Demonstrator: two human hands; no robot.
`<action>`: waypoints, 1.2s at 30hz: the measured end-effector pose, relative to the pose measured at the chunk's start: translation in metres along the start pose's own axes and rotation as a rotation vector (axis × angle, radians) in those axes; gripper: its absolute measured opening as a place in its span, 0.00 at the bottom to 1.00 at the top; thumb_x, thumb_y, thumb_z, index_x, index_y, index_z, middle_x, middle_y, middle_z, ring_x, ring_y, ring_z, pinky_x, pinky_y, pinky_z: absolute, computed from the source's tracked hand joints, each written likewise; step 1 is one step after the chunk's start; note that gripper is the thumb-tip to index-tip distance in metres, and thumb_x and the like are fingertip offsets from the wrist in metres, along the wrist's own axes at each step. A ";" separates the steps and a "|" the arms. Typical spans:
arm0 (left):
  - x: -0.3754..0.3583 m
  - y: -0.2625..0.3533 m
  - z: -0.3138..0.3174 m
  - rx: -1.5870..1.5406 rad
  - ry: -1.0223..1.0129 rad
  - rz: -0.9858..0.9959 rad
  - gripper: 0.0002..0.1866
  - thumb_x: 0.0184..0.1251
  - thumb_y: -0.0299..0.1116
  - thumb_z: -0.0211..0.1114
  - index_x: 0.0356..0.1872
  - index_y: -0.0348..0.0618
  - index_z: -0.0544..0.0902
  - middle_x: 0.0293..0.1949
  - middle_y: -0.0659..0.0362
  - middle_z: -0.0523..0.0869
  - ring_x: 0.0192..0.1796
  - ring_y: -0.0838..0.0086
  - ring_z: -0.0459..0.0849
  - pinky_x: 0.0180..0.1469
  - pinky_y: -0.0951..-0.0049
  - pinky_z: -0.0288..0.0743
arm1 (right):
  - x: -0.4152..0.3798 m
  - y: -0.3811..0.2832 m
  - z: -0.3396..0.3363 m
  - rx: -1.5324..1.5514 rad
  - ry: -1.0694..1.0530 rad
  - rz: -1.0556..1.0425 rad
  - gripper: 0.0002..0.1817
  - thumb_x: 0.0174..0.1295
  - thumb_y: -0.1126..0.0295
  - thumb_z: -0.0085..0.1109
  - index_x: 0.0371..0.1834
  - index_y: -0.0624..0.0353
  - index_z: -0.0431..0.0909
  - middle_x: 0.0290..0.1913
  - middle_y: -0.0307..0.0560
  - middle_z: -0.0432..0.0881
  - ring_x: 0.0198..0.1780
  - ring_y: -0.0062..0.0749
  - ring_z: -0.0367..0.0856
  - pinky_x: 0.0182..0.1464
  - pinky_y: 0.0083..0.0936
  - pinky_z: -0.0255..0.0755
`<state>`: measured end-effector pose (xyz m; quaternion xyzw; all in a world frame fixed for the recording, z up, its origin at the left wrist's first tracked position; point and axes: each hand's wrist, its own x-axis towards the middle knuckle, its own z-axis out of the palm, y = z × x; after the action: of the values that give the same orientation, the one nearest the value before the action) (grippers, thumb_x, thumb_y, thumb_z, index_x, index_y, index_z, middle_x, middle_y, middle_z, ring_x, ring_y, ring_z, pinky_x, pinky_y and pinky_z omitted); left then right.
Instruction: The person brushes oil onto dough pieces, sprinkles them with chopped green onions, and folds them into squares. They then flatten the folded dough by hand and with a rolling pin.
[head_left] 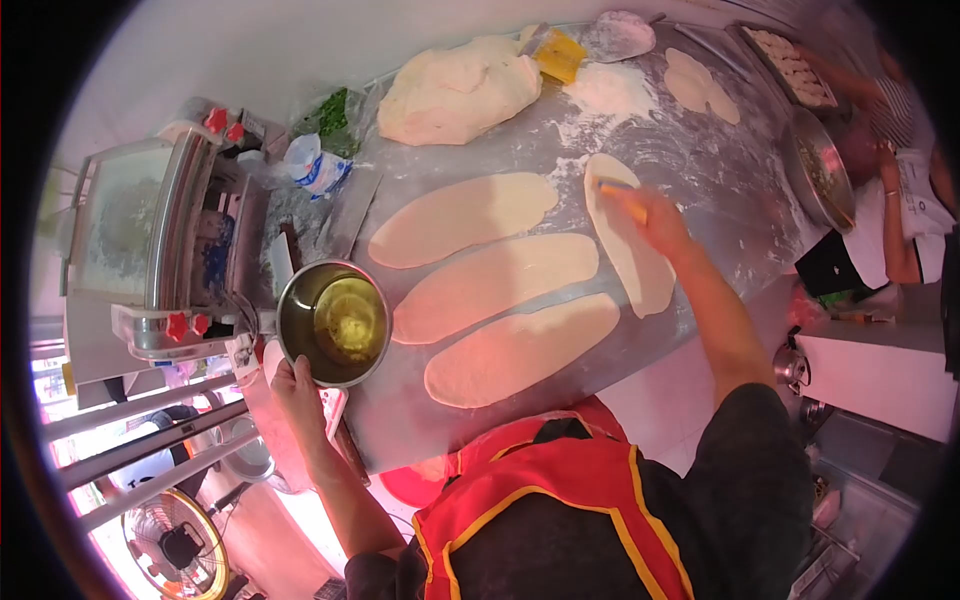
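My left hand (297,388) is closed on the rim of a round metal bowl (378,358), near the table's left edge. Yellow oil (352,315) lies in the bottom of the bowl. In my right hand (662,225) is a brush (625,200) with an orange-yellow handle; its head is over the upper part of a long flat dough strip (640,265). To the left of that strip, three more rolled dough sheets lie side by side: an upper one (465,217), a middle one (500,285) and a lower one (525,350).
A large dough lump (455,92), a yellow scraper (558,55) and a flour heap (612,92) are along the back. A dough roller machine (180,220) stands left. At right are a steel basin (818,170), a tray of dough pieces (790,65) and other people.
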<state>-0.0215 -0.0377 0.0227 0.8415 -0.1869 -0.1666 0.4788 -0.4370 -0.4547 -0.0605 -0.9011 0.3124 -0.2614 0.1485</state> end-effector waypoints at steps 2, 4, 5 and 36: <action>0.004 -0.005 0.010 -0.014 -0.016 0.038 0.12 0.70 0.29 0.57 0.29 0.31 0.80 0.21 0.64 0.78 0.24 0.85 0.72 0.25 0.78 0.67 | -0.048 -0.015 -0.016 0.061 -0.105 -0.078 0.17 0.53 0.77 0.65 0.48 0.52 0.83 0.45 0.50 0.85 0.46 0.50 0.82 0.46 0.37 0.77; 0.005 0.004 0.018 0.121 -0.034 0.027 0.12 0.70 0.29 0.57 0.29 0.32 0.80 0.20 0.64 0.77 0.24 0.85 0.70 0.25 0.78 0.66 | -0.100 -0.029 -0.042 0.108 -0.214 -0.029 0.16 0.53 0.76 0.66 0.46 0.51 0.83 0.46 0.49 0.85 0.47 0.50 0.82 0.48 0.39 0.77; 0.005 0.009 0.021 0.189 -0.043 0.021 0.12 0.70 0.29 0.57 0.28 0.32 0.80 0.20 0.65 0.77 0.23 0.85 0.70 0.25 0.78 0.65 | -0.114 -0.034 -0.054 0.122 -0.268 0.011 0.14 0.53 0.76 0.67 0.44 0.52 0.83 0.47 0.48 0.85 0.46 0.50 0.82 0.47 0.39 0.77; -0.037 0.059 0.097 0.164 -0.063 0.062 0.17 0.69 0.31 0.60 0.21 0.36 0.70 0.16 0.64 0.67 0.21 0.83 0.64 0.23 0.74 0.59 | 0.024 0.043 -0.048 0.217 -0.090 -0.012 0.14 0.59 0.73 0.61 0.49 0.53 0.83 0.42 0.52 0.84 0.48 0.50 0.81 0.49 0.38 0.75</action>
<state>-0.1075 -0.1201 0.0309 0.8658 -0.2410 -0.1624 0.4072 -0.4689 -0.5075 -0.0312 -0.8925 0.2697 -0.2538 0.2575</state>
